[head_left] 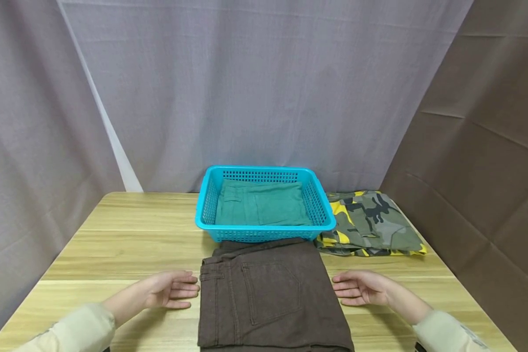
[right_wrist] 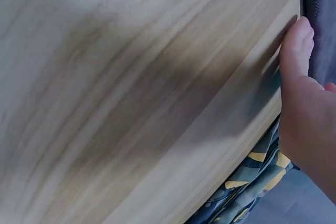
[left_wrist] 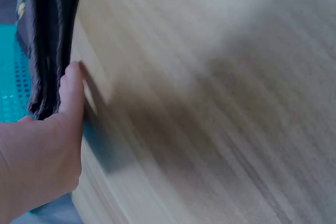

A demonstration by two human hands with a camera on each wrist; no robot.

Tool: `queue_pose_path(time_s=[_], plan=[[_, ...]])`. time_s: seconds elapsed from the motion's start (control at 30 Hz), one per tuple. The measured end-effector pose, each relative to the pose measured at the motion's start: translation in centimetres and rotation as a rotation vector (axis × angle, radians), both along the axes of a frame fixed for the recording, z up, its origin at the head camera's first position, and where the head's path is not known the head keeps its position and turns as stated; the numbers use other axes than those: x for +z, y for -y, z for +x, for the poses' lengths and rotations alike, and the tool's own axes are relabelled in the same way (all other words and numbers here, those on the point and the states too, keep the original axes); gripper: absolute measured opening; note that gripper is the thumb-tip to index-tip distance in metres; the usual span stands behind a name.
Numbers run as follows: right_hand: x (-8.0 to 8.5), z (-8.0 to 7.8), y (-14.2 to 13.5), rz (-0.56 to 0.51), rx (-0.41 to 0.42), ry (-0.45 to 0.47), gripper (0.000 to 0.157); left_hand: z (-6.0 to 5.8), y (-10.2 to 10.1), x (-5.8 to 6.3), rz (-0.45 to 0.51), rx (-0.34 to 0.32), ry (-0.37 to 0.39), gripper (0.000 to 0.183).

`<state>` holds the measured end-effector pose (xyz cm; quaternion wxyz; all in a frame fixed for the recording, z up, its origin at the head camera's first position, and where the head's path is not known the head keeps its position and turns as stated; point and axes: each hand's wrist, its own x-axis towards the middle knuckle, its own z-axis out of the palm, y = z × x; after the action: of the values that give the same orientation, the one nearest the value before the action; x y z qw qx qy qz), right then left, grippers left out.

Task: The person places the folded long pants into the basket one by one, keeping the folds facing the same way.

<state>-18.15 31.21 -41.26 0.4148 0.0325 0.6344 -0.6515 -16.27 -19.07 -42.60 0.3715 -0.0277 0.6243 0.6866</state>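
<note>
Dark brown folded trousers (head_left: 273,298) lie at the front middle of the table, a back pocket facing up. Beside their left edge is my left hand (head_left: 172,290), its fingers extended toward the cloth. My right hand (head_left: 360,288) mirrors it at the right edge, fingers likewise extended. Neither hand grips anything. In the left wrist view the left hand (left_wrist: 52,135) is right by the layered fold of the trousers (left_wrist: 50,45). The right wrist view has the right hand (right_wrist: 302,87) close to the dark cloth (right_wrist: 321,24); whether they touch is unclear.
Behind the trousers stands a blue plastic basket (head_left: 264,229) holding folded green trousers (head_left: 264,203). Folded camouflage clothing (head_left: 369,222) in grey, black and yellow lies to its right. The wooden table (head_left: 127,239) meets grey curtains (head_left: 264,88) behind and a brown one (head_left: 475,171) at right.
</note>
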Motion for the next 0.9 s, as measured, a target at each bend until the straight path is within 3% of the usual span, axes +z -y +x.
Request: queue_pose_path(time_s=[0.2,0.33,0.57,0.73,0.9], plan=[[-0.3,0.2,0.6,-0.005,0.008,0.023,0.032,-0.1,-1.2,-0.4,0.004,0.027,0.009,0.057],[-0.5,0.3,1.5,-0.052,0.056,0.041,0.034,-0.3,-2.1,-0.5,-0.013,0.022,0.022,0.061],[-1.2,0.2,3.1,-0.054,0.099,0.039,0.042,-1.2,-3.6,-0.8,-0.020,-0.107,0.035,0.044],[-2.0,-0.3,4.9,-0.065,0.073,0.061,0.067,-1.6,-5.2,-1.6,0.008,-0.202,0.027,0.042],[-2.4,-0.5,6.1,-0.001,0.004,0.036,0.073,-1.6,-6.1,-1.8,-0.026,-0.206,0.042,0.046]])
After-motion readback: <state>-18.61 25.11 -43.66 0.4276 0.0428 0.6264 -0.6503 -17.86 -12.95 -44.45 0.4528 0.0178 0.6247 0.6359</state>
